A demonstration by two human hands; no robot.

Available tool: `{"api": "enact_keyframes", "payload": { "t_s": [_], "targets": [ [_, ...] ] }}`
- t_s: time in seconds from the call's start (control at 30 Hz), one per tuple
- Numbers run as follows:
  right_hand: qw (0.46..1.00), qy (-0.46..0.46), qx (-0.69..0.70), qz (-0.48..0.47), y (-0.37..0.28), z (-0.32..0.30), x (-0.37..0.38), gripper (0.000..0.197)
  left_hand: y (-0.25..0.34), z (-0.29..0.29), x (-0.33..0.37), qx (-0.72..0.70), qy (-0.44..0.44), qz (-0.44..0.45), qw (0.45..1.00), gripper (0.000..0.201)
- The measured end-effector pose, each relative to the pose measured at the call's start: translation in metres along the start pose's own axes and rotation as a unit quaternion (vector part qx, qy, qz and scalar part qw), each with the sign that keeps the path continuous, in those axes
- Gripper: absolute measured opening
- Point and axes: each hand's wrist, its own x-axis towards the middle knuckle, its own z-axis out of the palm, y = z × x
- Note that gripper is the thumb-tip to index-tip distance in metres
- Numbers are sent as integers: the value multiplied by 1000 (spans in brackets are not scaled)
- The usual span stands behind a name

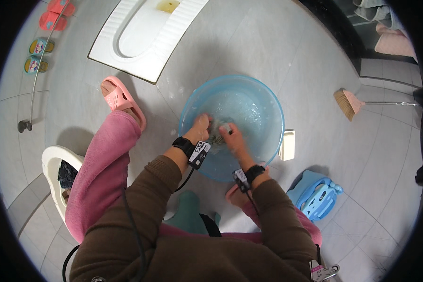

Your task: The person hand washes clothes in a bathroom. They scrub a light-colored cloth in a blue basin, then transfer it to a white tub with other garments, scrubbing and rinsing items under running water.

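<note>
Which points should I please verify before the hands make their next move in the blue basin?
1. Blue basin upright on the floor: ok.
2. Greyish bundle in the right hand: ok, its fingers close on it.
3. Left hand gripping the bundle too: cannot tell, the contact is unclear.
4. Sleeve cuffs outside the basin: ok, both stop short.
5. Wrist devices away from the basin: not ok, the left one overhangs it.

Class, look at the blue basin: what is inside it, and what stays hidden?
Inside the blue basin are water and a greyish, cloth-like bundle between the left hand and right hand. The bundle's underside and whatever lies beneath it are covered.
</note>
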Motion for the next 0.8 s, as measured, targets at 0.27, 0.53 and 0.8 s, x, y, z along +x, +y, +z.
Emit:
{"api": "enact_keyframes", "payload": {
  "t_s": [0.27, 0.53, 0.8],
  "targets": [
    [946, 18, -60, -317, -74, 46, -34, 22, -4, -8, 1, -221, -176, -174, 943, 28],
    [931, -173, -190, -258, -85, 61, -4, 25, -44, -33, -23, 499, -137, 300, 801, 28],
    [947, -16, -308, -91, -52, 11, 79, 32, -31, -11, -47, 750, 17, 509, 422, 29]
  ]
}}
